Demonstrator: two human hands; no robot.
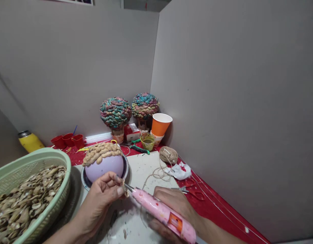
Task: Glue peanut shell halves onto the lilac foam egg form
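Observation:
My right hand (174, 207) grips a pink glue gun (161, 212), its metal nozzle pointing left. The nozzle tip touches a small nut shell (126, 192) pinched between the thumb and fingers of my left hand (103, 198). Just behind my left hand sits a lilac ball (105, 165) in a dark-rimmed bowl (126, 166); rows of shells (102, 151) cover the ball's top. A green basket (42, 159) full of loose shells (24, 200) stands at the left, close to my left forearm.
A white board (143, 166) lies on the red table cover (212, 206). Behind stand two coloured shell balls (116, 112), an orange cup (160, 124), red cups (67, 139), a twine ball (168, 155), red scissors (194, 194) and a yellow bottle (30, 140). Grey partitions enclose the corner.

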